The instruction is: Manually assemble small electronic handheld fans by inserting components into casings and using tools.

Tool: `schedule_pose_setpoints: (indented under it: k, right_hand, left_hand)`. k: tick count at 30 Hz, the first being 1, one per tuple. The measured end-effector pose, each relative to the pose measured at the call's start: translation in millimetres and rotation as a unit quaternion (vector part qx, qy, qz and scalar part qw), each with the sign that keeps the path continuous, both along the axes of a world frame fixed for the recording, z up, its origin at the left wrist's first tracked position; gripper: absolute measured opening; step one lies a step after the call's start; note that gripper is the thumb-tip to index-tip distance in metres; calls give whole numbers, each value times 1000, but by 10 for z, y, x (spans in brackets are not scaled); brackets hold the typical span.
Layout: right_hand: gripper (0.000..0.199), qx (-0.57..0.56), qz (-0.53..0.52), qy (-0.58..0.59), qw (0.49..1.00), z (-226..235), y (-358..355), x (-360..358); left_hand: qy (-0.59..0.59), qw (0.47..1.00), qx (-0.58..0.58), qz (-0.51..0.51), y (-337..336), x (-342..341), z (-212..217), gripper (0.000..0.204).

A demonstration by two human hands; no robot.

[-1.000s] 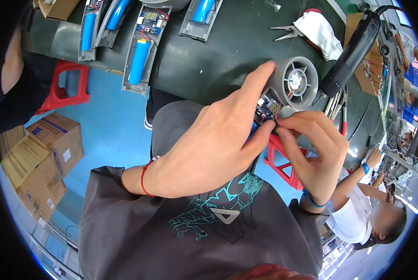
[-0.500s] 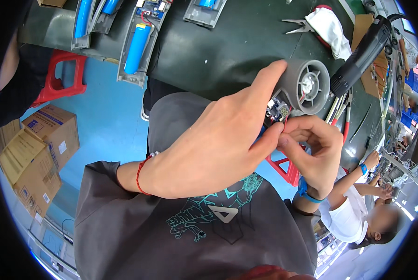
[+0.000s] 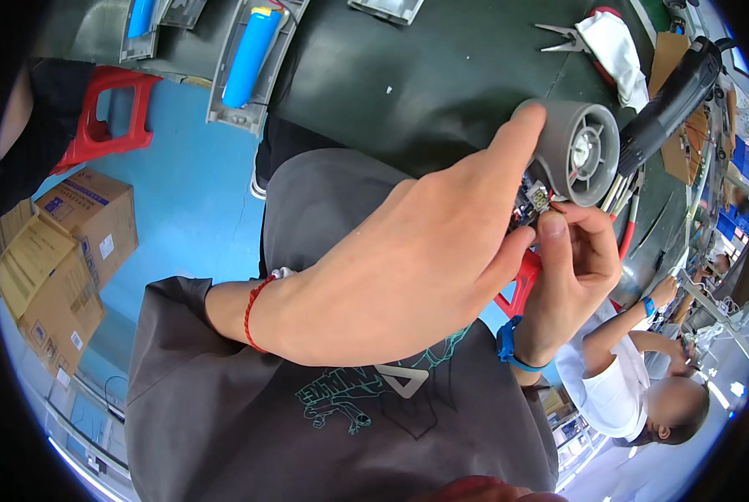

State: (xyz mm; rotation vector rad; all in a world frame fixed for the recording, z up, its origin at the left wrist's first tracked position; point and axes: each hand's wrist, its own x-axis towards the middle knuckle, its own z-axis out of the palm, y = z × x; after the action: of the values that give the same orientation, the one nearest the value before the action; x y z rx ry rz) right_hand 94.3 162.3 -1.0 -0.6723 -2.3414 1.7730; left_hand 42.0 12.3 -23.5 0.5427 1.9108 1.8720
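Note:
A grey fan housing [image 3: 554,138] with a round, spoked head is in my left hand [image 3: 424,243], whose fingers wrap around it from the left. Below the head, a small circuit board [image 3: 537,199] shows in the open body, with a thin red wire beside it. My right hand [image 3: 579,251] is closed, thumb and forefinger pinched together at the board's lower edge. What lies between those fingertips is too small and hidden to make out. Most of the fan's handle is behind my left hand.
On the dark green table [image 3: 349,92] are an open grey shell with a blue battery [image 3: 250,67], pliers [image 3: 568,38] by a white cloth [image 3: 613,46], and a black corded tool [image 3: 671,105]. Cardboard boxes [image 3: 94,222] and a red stool [image 3: 132,109] stand left. A co-worker [image 3: 608,376] sits right.
Both hands and the fan have shifted slightly right in the view. My right thumb has turned more upright against the board's edge. The table's things appear shifted with the view.

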Motion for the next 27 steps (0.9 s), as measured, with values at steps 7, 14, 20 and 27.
schedule_pose_setpoints:
  k: [7,14,20,27]
  right_hand:
    - [6,41,5,20,999,-41,-8,15]
    - [12,20,-13,11,1000,-12,-27,31]
    - [14,-139,2,-61,988,85,133,-39]
    - [27,-259,-30,-154,953,149,141,-163]
  left_hand:
    - [-4,999,-32,-17,10,25,38,68]
    - [-37,998,-37,-37,-14,79,25,77]
    - [-44,998,-41,-34,25,51,76,80]
    - [-64,994,-74,-49,26,28,77,79]
